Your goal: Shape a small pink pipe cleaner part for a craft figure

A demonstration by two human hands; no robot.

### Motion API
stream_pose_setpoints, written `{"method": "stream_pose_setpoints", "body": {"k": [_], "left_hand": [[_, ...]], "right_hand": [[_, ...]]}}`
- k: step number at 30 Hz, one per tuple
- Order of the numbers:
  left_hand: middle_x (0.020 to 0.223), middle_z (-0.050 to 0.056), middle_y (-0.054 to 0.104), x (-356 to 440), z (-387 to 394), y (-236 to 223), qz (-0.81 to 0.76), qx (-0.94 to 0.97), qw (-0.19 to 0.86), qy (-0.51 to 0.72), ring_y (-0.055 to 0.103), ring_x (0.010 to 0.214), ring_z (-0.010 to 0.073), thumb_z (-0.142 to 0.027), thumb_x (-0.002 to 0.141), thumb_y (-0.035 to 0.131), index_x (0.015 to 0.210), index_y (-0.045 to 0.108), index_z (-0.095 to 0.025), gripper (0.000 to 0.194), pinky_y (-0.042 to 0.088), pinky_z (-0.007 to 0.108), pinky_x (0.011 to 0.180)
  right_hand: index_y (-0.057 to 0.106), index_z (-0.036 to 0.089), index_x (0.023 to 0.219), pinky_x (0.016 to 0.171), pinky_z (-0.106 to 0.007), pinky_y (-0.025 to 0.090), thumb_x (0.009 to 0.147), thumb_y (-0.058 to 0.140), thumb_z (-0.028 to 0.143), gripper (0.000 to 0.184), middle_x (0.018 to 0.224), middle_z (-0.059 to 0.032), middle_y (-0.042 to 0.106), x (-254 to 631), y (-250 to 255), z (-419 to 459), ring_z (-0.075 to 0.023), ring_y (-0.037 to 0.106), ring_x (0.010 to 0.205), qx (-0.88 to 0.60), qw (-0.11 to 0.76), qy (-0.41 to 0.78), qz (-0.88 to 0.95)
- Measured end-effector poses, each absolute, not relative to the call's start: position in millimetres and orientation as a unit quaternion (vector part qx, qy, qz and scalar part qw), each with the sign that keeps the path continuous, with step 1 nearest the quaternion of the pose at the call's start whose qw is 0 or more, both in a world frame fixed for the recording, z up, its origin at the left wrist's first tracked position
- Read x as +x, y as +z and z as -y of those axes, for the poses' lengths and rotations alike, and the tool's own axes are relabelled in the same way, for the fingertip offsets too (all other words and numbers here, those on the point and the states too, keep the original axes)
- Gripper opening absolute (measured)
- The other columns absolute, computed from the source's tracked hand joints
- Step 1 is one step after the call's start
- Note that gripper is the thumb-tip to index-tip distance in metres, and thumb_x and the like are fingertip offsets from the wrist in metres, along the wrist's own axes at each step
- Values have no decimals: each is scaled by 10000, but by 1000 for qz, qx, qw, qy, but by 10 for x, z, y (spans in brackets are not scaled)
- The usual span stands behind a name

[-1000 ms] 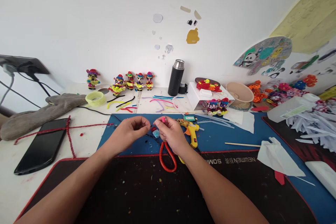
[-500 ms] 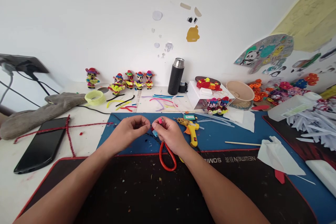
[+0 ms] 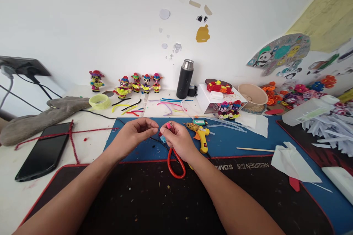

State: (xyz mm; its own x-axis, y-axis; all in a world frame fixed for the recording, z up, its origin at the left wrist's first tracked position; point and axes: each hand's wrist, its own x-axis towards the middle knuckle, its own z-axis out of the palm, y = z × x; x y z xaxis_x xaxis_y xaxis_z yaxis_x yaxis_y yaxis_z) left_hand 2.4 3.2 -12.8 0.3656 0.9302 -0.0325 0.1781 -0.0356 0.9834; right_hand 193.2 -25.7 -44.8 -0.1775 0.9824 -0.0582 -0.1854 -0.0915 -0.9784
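Observation:
My left hand [image 3: 138, 134] is curled, its thumb and forefinger close together near the tips of my right hand. Whether something thin lies between them I cannot make out. My right hand [image 3: 178, 139] is closed around a small pink piece [image 3: 169, 125], which shows above the curled forefinger. Below this hand hangs a red looped handle [image 3: 176, 170]; the rest of that tool is hidden, and I cannot tell if the palm grips it. A bit of light blue material [image 3: 163, 139] shows between the hands. Just right of my right hand lies a yellow glue gun [image 3: 202, 137].
Several small figures [image 3: 124, 87] stand by the wall, with coloured pipe cleaners [image 3: 132, 106] before them. A black flask [image 3: 184, 80] stands behind the hands. Left is a phone [image 3: 42, 154] under red twisted strips; right are a stick [image 3: 255, 149] and a tissue [image 3: 292, 163].
The left thumb and forefinger have parted slightly and drawn a little away from the right hand. The right hand stays in nearly the same place, still with the pink piece.

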Motion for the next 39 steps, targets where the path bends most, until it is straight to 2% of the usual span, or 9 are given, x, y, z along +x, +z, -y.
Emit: {"method": "stream_pose_setpoints", "body": {"k": [3,5,9,15,20,32,39], "left_hand": [[917,17,758,44,-17,-129,-415,638,546,352,664,851,186,-445,805,833,981,766,-226,289,530,281,786],[912,24,768,56,-3,-123,-410,649,536,351,676,851,197,-460,812,823,945,767,-222,279,540,296,797],[862,23,769,64,20,-110,-437,675,482,347,681,823,206,-494,838,783,861,754,-218,278,530,302,775],[828,17,757,75,41,-77,-461,716,411,326,666,791,204,-524,881,712,857,742,-219,307,500,295,725],[819,22,757,88,48,-33,-458,717,414,323,667,770,205,-540,872,710,840,734,-215,328,512,289,700],[865,43,773,66,29,-45,-469,678,453,338,683,821,224,-557,834,742,865,744,-209,349,542,311,763],[861,43,759,65,22,-39,-470,668,460,349,658,813,214,-555,832,752,882,751,-202,356,530,304,751]], "right_hand": [[552,214,825,443,-231,214,855,750,490,341,588,108,365,1927,-448,260,-68,284,466,-419,482,617,461],[547,215,824,441,-232,206,852,755,492,348,587,109,363,1926,-452,257,-66,279,463,-413,480,623,459],[547,213,824,438,-232,202,864,747,486,341,585,110,360,1928,-461,249,-64,275,459,-407,476,630,459],[525,218,810,434,-235,179,852,754,481,351,571,120,345,1928,-441,252,-58,246,446,-395,476,645,449],[521,218,804,437,-236,171,839,759,476,353,563,124,342,1920,-412,261,-56,242,442,-397,475,649,441],[561,208,836,439,-230,163,818,778,457,330,549,124,356,1925,-351,260,-52,243,442,-401,498,648,413],[521,216,801,443,-226,161,802,805,492,396,559,119,358,1926,-357,257,-50,243,448,-398,503,653,403]]}}
